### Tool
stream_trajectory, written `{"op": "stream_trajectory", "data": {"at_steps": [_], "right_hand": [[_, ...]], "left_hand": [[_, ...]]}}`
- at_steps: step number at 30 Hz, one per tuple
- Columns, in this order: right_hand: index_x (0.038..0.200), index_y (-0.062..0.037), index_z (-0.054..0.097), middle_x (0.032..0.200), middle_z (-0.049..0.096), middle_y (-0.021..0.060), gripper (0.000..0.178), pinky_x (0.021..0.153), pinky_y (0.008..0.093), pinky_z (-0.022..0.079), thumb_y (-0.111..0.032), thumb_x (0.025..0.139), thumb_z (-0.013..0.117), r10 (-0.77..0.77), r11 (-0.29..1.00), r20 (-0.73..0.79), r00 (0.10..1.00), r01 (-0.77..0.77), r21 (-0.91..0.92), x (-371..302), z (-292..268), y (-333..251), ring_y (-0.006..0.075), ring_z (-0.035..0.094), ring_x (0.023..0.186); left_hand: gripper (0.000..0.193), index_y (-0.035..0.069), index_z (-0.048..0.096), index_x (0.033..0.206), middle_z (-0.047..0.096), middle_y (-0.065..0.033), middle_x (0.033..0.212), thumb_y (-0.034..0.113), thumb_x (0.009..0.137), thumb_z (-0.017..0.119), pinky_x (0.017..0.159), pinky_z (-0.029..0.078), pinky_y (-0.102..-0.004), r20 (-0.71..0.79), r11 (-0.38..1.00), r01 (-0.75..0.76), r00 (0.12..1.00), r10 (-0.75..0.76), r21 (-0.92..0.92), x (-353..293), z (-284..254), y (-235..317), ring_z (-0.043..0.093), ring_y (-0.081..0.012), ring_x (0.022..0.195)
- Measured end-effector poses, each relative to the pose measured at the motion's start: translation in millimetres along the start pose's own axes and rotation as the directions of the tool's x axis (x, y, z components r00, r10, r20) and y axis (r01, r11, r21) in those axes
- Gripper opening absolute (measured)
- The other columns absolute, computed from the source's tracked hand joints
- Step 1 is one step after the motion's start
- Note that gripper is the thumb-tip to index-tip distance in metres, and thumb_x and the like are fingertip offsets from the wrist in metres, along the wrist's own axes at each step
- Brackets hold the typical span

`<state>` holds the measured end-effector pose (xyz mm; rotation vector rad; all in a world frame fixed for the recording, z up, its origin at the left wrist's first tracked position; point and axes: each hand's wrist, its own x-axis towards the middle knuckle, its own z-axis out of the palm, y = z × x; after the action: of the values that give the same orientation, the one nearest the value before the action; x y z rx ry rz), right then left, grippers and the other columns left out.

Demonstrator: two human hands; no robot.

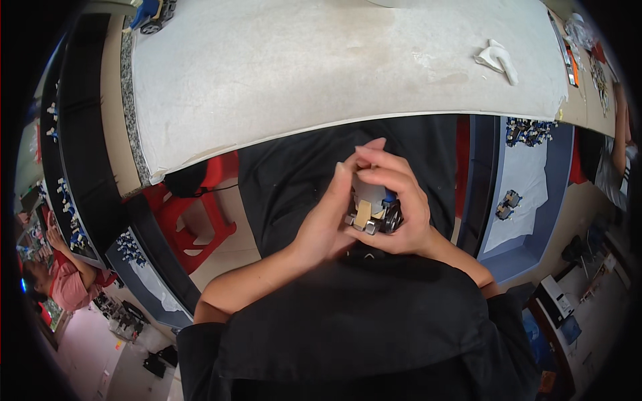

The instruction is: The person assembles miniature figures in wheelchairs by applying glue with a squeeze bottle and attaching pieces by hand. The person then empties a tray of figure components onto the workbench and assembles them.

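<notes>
Over my lap, against the black cloth, I hold a small toy vehicle [363,214] between both hands. It shows beige and grey parts, a bit of blue and a black wheel on its right side. My left hand [328,217] presses on its left side, with the thumb pointing up. The fingers of my right hand [413,206] curl round the right side and over the top. Much of the toy is hidden by my fingers and palms.
A white-covered table [321,73] lies ahead, with a crumpled white cloth [496,60] at right and another blue toy vehicle [152,15] at far left. A blue-grey tray [525,257] at right holds several small toys. A red stool [200,230] stands at left; a co-worker [70,281] sits beyond.
</notes>
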<state>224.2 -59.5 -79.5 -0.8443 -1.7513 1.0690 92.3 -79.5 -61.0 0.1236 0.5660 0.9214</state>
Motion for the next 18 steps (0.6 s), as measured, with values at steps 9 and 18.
{"op": "stream_trajectory", "data": {"at_steps": [9,18], "right_hand": [[0.101,0.002,0.054,0.1,0.058,0.0175,0.054,0.072,0.0331,0.047,-0.01,0.054,0.077,-0.094,0.99,-0.029,0.995,0.09,-0.106,5,-1,-6,0.0298,0.059,0.086],[0.107,0.0035,0.051,0.102,0.058,0.0184,0.055,0.08,0.036,0.045,-0.008,0.058,0.075,-0.031,0.999,0.014,0.999,0.031,0.022,-3,-1,-1,0.0311,0.058,0.092]], "left_hand": [[0.051,0.009,0.014,0.137,0.034,-0.0065,0.124,0.035,0.095,0.027,0.09,0.038,-0.0278,0.075,1.0,0.007,0.997,-0.008,0.015,-3,3,5,0.041,-0.0133,0.11],[0.06,0.016,0.005,0.139,0.029,-0.0045,0.123,0.016,0.092,0.042,0.085,0.038,-0.0234,0.058,0.993,0.024,0.998,-0.031,0.114,-6,-3,-1,0.037,-0.0104,0.11]]}}
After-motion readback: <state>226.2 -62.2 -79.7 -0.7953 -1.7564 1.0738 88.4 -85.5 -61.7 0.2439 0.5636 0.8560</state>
